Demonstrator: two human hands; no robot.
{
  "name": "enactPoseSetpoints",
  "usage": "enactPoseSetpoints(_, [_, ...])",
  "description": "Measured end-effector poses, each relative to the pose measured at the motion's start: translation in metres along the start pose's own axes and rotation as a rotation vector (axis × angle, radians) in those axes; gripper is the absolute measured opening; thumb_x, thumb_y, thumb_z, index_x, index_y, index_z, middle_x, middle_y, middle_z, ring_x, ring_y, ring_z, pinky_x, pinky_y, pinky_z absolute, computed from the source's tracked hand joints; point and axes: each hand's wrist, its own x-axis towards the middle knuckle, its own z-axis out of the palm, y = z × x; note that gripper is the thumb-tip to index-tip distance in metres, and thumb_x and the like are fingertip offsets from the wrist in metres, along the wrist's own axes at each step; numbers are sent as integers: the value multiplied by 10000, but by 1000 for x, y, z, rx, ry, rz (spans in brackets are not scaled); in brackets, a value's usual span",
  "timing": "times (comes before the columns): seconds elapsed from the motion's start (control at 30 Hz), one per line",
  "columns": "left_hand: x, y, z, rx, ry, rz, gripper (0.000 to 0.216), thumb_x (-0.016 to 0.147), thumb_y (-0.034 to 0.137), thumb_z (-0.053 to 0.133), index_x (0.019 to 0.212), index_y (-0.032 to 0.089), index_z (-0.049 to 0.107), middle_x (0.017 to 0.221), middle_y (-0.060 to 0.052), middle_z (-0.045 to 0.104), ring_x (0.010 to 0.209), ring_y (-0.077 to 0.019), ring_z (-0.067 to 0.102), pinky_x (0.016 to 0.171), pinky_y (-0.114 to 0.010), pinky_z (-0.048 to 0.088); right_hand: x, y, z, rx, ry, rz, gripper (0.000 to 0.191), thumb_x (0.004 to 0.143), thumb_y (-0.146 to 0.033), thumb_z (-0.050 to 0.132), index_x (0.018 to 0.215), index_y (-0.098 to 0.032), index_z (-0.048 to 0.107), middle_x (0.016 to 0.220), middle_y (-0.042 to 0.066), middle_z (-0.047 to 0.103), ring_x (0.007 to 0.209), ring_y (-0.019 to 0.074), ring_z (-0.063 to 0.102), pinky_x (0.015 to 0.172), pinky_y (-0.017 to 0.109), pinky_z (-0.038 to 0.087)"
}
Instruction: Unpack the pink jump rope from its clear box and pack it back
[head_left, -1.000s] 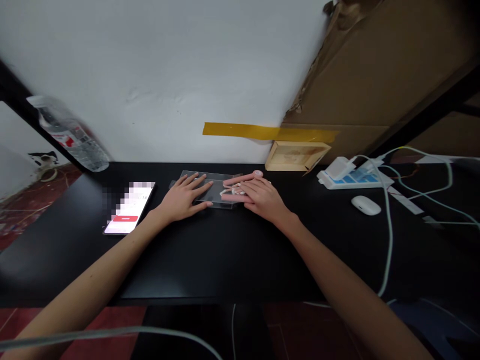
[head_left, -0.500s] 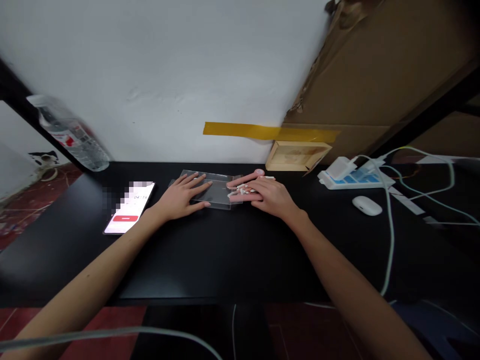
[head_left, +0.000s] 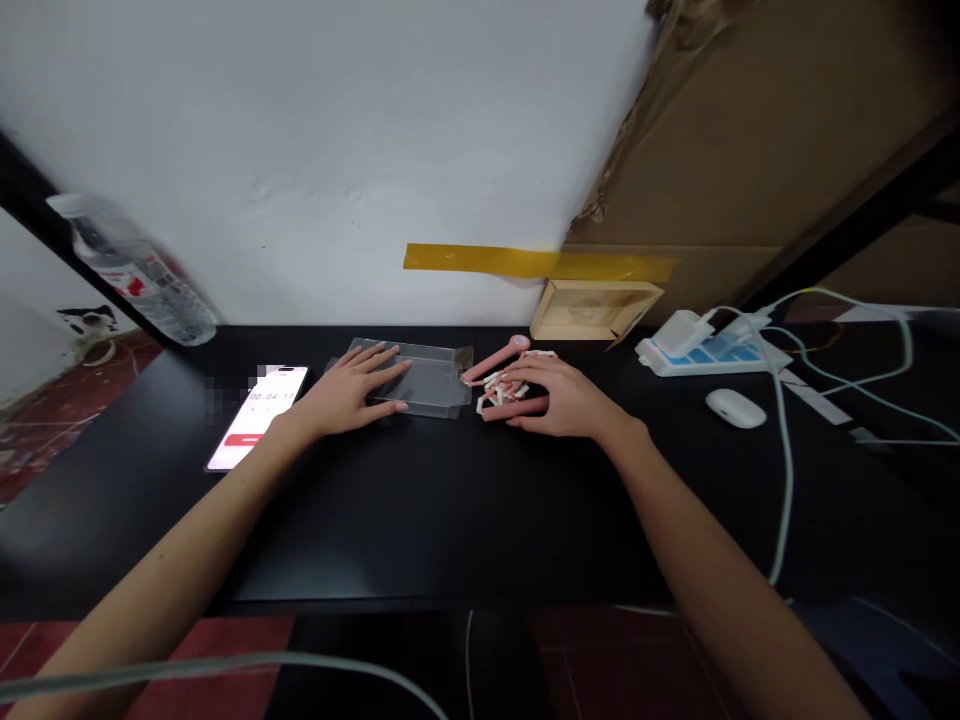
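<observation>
A clear plastic box (head_left: pixel 433 380) lies flat on the black table, its flap end facing right. My left hand (head_left: pixel 351 393) rests on the box's left part with the fingers spread. Just right of the box is a jump rope (head_left: pixel 498 360) with pink handles and a bundle of white and pink beaded cord. My right hand (head_left: pixel 568 396) curves over the bundle and grips it, thumb by the nearer handle. One handle slants away behind the fingers. Part of the cord is hidden under my right hand, and the near handle's right end is covered too.
A phone (head_left: pixel 271 405) showing a timer lies at left, with a plastic bottle (head_left: pixel 154 280) behind it. Rightward are a wooden tray (head_left: pixel 592 312) against the wall, a power strip (head_left: pixel 705 358) with cables and a white earbud case (head_left: pixel 736 409).
My right hand and the jump rope have shifted right, so the handle tips now lie outside the box's end. The box and my left hand have slid slightly left.
</observation>
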Motion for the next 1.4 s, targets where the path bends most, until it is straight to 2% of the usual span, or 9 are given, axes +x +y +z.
enactPoseSetpoints(0.13, [-1,-1,-1,-8,-5,20,710,987,714,347,1543,276,389,1625,-70,320,1514,-282,252,1225,-530,191,3,-12,3,33,40,-48,480,799,-479,764,1228,-276,688,1301,74,683,1267,325,578,1069,517,450])
enactPoseSetpoints(0.27, [-1,-1,0,12,-11,24,724,999,714,287,1554,257,371,1629,-80,308,1523,-274,225,1230,-519,171,9,-29,16,-55,0,-105,520,921,-442,642,1383,-210,595,1554,134,458,1469,335,357,1172,553,332])
enactPoseSetpoints(0.47, [0,0,2,20,-3,-1,689,1023,674,258,1565,258,346,1640,-76,283,1524,-277,221,1225,-529,184,12,-40,32,-141,-100,-69,556,941,-567,572,1366,-213,626,1654,123,271,1527,389,185,1194,608,268])
enactPoseSetpoints(0.7, [0,4,-1,-21,5,-6,734,976,704,396,1545,241,381,1621,-107,325,1507,-301,264,1217,-524,214,11,-27,20,-31,-82,-62,588,859,-542,703,1360,-243,631,1589,120,411,1510,365,262,1185,600,301])
enactPoseSetpoints(0.8, [3,4,-5,-31,3,-18,830,912,736,489,1556,229,359,1622,-133,316,1494,-337,287,1198,-532,255,6,-7,6,16,-74,-17,875,706,-553,838,1479,-333,490,1571,87,444,1502,373,278,1174,638,294])
enactPoseSetpoints(0.87, [10,1,-8,-23,-8,-21,971,817,793,569,1570,229,331,1633,-151,279,1496,-368,268,1186,-549,261,3,7,2,1,-88,38,1135,573,-588,900,1543,-282,397,1599,132,388,1502,416,252,1179,647,278])
enactPoseSetpoints(0.97, [27,-4,-12,-16,-60,22,1189,659,858,656,1594,233,270,1657,-159,198,1516,-394,185,1202,-568,190,1,20,6,-31,-141,91,1275,514,-629,903,1578,-227,326,1635,165,299,1514,429,200,1192,635,259])
enactPoseSetpoints(1.13, [52,-8,-9,-52,-196,37,1321,570,853,707,1612,216,202,1652,-188,194,1520,-411,149,1202,-602,113,10,19,19,-52,-205,126,1258,554,-716,831,1585,-220,308,1614,163,347,1519,423,188,1208,643,209])
enactPoseSetpoints(1.4, [47,1,-4,-71,-98,7,1191,627,808,703,1574,194,326,1514,-188,454,1389,-399,417,1148,-534,295,19,16,25,-141,-165,119,1119,599,-788,752,1530,-263,423,1536,105,487,1445,424,343,1141,618,326])
